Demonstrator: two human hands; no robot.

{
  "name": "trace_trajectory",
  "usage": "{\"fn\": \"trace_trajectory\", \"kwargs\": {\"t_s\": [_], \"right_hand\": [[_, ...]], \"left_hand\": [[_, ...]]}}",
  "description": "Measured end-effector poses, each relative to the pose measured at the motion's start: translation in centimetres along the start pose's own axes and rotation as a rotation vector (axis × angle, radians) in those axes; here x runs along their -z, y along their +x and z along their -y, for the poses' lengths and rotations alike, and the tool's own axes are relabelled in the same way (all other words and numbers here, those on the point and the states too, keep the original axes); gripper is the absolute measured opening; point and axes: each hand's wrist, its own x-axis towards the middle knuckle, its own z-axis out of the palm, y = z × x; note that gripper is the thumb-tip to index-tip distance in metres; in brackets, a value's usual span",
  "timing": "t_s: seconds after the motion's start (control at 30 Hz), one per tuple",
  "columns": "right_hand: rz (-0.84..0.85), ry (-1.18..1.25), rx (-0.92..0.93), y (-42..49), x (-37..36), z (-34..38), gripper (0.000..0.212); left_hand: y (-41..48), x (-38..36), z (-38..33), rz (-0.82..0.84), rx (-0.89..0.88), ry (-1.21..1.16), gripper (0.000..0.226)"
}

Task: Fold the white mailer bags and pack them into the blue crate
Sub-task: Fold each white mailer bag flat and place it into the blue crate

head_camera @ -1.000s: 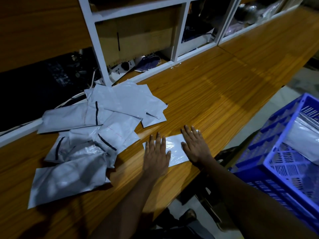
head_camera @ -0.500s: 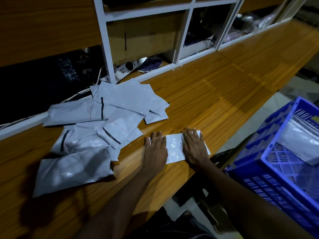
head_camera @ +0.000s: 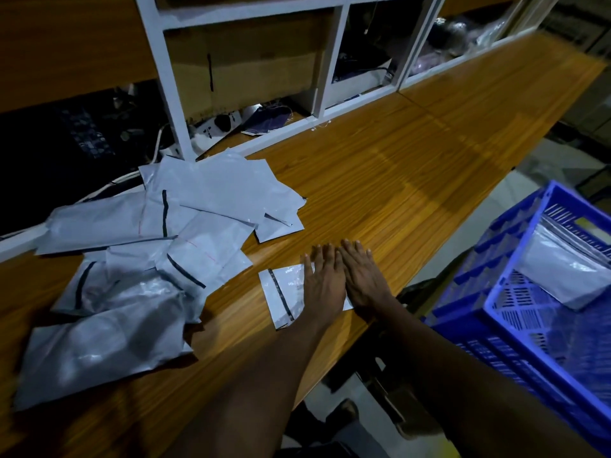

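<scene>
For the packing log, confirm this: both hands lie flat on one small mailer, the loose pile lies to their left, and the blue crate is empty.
Not empty: the head view shows the blue crate holding at least one white bag. The rest stands: left hand and right hand lie flat on the small mailer, loose pile to their left.

Left hand [head_camera: 325, 287] and right hand [head_camera: 365, 282] hide part of the mailer bag [head_camera: 285, 290]; the blue crate [head_camera: 469, 328] is cropped.
</scene>
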Motion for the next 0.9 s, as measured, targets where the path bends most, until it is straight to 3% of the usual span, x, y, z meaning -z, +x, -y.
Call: {"fn": "trace_trajectory", "kwargs": {"t_s": [0.2, 0.9], "right_hand": [[0.006, -0.031, -0.012, 0.1, -1.2, -1.1, 0.088], [0.022, -0.138, -0.041, 0.9, -1.2, -1.9, 0.077]], "left_hand": [[-0.2, -1.9, 0.9, -0.005, -0.073, -0.012, 0.068], [-0.7, -2.0, 2.8, -0.073, -0.015, 0.008, 0.071]]}}
